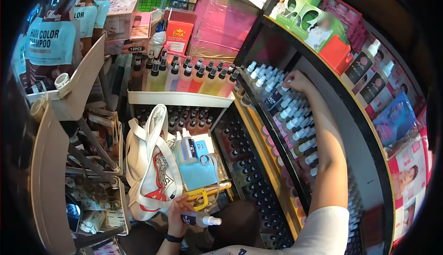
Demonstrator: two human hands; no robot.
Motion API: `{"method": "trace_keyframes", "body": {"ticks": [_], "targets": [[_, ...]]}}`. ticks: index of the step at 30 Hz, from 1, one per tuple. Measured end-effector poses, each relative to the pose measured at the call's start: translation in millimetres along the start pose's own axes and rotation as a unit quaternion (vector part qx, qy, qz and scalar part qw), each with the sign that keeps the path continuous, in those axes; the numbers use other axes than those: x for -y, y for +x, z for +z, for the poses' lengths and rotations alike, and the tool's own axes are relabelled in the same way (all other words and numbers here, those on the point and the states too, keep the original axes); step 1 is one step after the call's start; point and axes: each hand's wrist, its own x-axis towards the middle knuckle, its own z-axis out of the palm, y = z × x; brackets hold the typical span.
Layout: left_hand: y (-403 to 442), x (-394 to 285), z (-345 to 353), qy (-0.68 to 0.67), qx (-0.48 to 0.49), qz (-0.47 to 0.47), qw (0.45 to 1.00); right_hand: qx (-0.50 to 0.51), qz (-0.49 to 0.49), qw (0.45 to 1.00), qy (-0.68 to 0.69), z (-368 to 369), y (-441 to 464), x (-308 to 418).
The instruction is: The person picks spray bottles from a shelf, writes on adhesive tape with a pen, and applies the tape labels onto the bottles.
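My left hand (177, 212), low in the middle, is closed around a clear spray bottle (198, 219) with a dark label and a white cap. The bottle lies nearly on its side, its cap pointing right. My right hand (297, 81) reaches into the shelf on the right, fingers closed at the top of a spray bottle (273, 98) with a dark label, partly reading "BLACK". Rows of white-capped bottles (300, 132) stand below that hand. Two more spray bottles (187, 149) rest beside a blue pad (199, 175), in front of my body.
A white tote bag (150, 172) stands left of the blue pad. A white-edged rack (180, 99) holds colourful dark-capped bottles. Hair colour shampoo pouches (53, 42) fill a cart at left. The shelf's black edge (288, 156) runs beneath my right arm. Boxes (406, 176) line the far right.
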Motion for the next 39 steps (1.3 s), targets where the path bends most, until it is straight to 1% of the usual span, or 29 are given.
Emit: {"method": "trace_keyframes", "body": {"ticks": [2,3,6,10,12,14,15,18,21,23,26,27,28,29,30,31,33,35,37,38,39], "targets": [[-0.1,0.3,-0.3,0.005,-0.006,-0.004,1.000,0.044,0.056,0.997,-0.022,11.8,3.5,4.9],[0.0,1.3,0.4,0.005,-0.006,-0.007,1.000,0.046,0.058,0.997,-0.023,15.9,6.3,5.2],[1.6,2.1,2.3,0.007,-0.023,0.002,1.000,0.080,0.073,0.985,-0.136,32.1,23.1,3.2],[0.6,1.7,1.7,0.024,-0.021,0.010,0.999,0.045,0.088,0.983,-0.158,52.5,29.0,-7.4],[0.0,1.3,2.2,0.020,-0.018,0.007,1.000,0.059,0.084,0.982,-0.158,53.3,27.9,-8.8],[-1.1,0.5,1.4,0.014,-0.017,0.002,1.000,0.088,0.073,0.981,-0.158,53.3,25.6,-3.9],[-1.0,0.4,0.9,0.014,-0.018,0.005,1.000,0.086,0.071,0.981,-0.158,50.3,24.2,0.4],[-1.5,0.5,0.8,0.010,-0.011,-0.005,1.000,-0.030,0.061,0.997,-0.037,36.3,15.6,13.8],[0.8,5.6,-1.9,0.009,-0.001,-0.001,1.000,-0.028,0.059,0.995,-0.074,54.7,17.4,19.1],[1.5,7.8,-2.2,0.009,0.003,0.001,1.000,-0.025,0.058,0.994,-0.092,54.1,16.4,19.9],[0.9,5.6,-1.6,0.003,0.002,0.002,1.000,-0.036,0.114,0.993,-0.008,41.3,9.0,29.7],[0.5,4.6,-2.1,0.006,0.003,0.002,1.000,-0.037,0.116,0.993,-0.006,36.3,1.5,35.2],[0.5,4.1,-2.1,0.001,-0.004,-0.002,1.000,-0.148,0.058,0.987,0.019,30.9,-6.8,40.0],[-0.4,3.6,-2.4,-0.005,-0.011,-0.007,1.000,-0.258,-0.001,0.965,0.042,26.1,-17.1,48.0],[-1.8,2.8,-2.1,-0.010,-0.016,-0.012,1.000,-0.300,-0.107,0.948,0.015,23.7,-26.2,54.7],[-4.5,1.6,-2.4,-0.011,-0.007,-0.016,1.000,-0.337,-0.211,0.917,-0.015,21.5,-35.8,60.7],[-8.0,-0.2,-3.3,-0.028,-0.004,-0.011,1.000,-0.317,-0.279,0.896,-0.135,-6.2,-88.1,107.4],[-4.0,3.4,0.7,-0.041,0.028,-0.019,0.999,-0.321,-0.272,0.904,-0.079,-26.3,-137.7,139.6],[-5.3,5.6,-5.1,-0.051,0.008,-0.012,0.999,-0.344,-0.270,0.899,0.031,-61.8,-174.3,163.2],[-6.6,5.2,-7.4,-0.056,-0.009,-0.008,0.998,-0.317,-0.216,0.923,0.044,-89.5,-197.2,175.5],[-7.0,4.1,-7.7,-0.055,-0.002,-0.014,0.998,-0.287,-0.162,0.942,0.061,-117.0,-219.2,184.0]]}}
